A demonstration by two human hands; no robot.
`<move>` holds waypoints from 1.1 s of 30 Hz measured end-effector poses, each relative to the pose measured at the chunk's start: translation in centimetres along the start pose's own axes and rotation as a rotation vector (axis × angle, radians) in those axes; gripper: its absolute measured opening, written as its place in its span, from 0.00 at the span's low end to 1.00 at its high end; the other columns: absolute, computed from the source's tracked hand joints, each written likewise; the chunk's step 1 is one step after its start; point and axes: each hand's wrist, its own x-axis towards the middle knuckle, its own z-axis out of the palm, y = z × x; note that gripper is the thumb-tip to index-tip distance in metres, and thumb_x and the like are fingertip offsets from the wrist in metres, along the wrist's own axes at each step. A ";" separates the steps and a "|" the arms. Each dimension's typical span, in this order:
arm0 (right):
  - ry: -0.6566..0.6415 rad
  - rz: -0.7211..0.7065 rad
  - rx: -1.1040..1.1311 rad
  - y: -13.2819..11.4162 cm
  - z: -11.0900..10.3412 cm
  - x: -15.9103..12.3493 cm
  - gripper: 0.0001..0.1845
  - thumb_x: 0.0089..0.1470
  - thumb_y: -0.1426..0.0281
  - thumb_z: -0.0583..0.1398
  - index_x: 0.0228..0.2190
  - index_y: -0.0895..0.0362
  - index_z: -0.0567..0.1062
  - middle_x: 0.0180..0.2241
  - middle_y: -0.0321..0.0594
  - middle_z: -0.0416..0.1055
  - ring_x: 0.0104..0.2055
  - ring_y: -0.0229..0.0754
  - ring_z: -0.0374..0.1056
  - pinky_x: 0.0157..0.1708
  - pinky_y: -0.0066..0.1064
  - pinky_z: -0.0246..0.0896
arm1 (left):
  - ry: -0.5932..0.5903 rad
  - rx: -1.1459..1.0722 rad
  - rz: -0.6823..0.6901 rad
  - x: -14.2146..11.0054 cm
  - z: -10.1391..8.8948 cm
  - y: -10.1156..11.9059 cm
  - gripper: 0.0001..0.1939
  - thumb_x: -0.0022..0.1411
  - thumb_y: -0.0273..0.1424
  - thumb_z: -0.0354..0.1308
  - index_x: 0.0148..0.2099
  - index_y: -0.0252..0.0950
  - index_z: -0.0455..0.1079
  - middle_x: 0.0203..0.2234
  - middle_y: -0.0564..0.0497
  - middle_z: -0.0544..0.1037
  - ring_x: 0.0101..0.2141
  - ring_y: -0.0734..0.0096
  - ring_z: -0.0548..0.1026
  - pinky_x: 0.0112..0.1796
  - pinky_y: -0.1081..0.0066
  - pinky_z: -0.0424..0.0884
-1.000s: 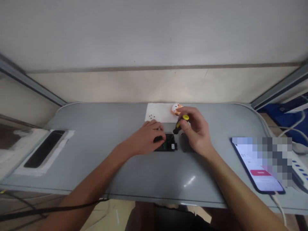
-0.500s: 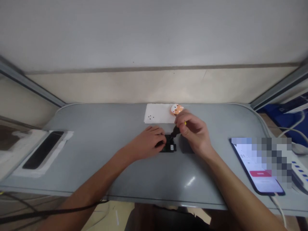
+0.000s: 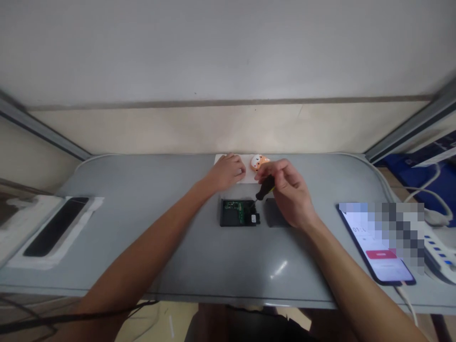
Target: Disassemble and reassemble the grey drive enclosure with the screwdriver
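Observation:
My right hand (image 3: 294,194) grips a black and yellow screwdriver (image 3: 265,188), its shaft slanting down to the right end of an opened black device (image 3: 231,219). A green circuit board (image 3: 241,209) shows inside that casing, which lies on the table untouched by my left hand. Over the white paper (image 3: 250,177), my left hand (image 3: 228,172) has its fingers curled together. It covers the spot where small dark screws lay, and whatever is at its fingertips is hidden. Partly behind my right hand lies a flat dark cover (image 3: 275,216).
An orange and white animal-shaped object (image 3: 259,162) sits on the paper. At right are a lit phone (image 3: 386,266) on a cable and a white power strip (image 3: 441,254). A dark phone-like slab (image 3: 57,228) lies at left. A black cable (image 3: 81,315) crosses the lower left.
My left hand has let go of the device and moved up onto the paper, over the screws. The device now shows in full. My right hand stays near its right end with the screwdriver.

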 end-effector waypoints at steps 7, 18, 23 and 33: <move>-0.054 0.049 -0.008 -0.2 0.2 -0.3 0.10 0.69 0.59 0.58 0.44 0.48 0.78 0.37 0.39 0.73 0.42 0.44 0.67 0.47 0.37 0.59 | 0.060 -0.028 -0.074 -3.7 -1.9 3.1 0.15 0.76 0.33 0.49 0.47 0.37 0.77 0.43 0.45 0.78 0.47 0.59 0.74 0.52 0.58 0.67; 0.033 0.139 0.203 0.0 1.4 -0.4 0.11 0.63 0.60 0.65 0.35 0.50 0.70 0.30 0.33 0.61 0.33 0.39 0.60 0.37 0.33 0.57 | -0.002 -0.241 -0.113 -10.5 -0.3 9.8 0.19 0.68 0.39 0.64 0.58 0.43 0.69 0.57 0.49 0.79 0.57 0.58 0.75 0.60 0.55 0.64; 0.012 0.091 -0.052 0.0 0.6 -0.3 0.12 0.68 0.58 0.60 0.40 0.52 0.78 0.38 0.39 0.68 0.41 0.41 0.63 0.45 0.35 0.57 | 0.098 -0.300 -0.092 -10.7 0.7 9.1 0.09 0.68 0.38 0.65 0.46 0.41 0.72 0.57 0.49 0.78 0.56 0.58 0.76 0.58 0.55 0.67; 0.095 0.179 0.272 0.2 1.7 0.2 0.16 0.66 0.52 0.58 0.35 0.50 0.67 0.26 0.32 0.54 0.28 0.40 0.53 0.31 0.34 0.55 | 0.108 -0.313 -0.096 -10.7 0.9 9.3 0.08 0.68 0.39 0.65 0.46 0.42 0.76 0.55 0.49 0.80 0.56 0.58 0.76 0.59 0.54 0.67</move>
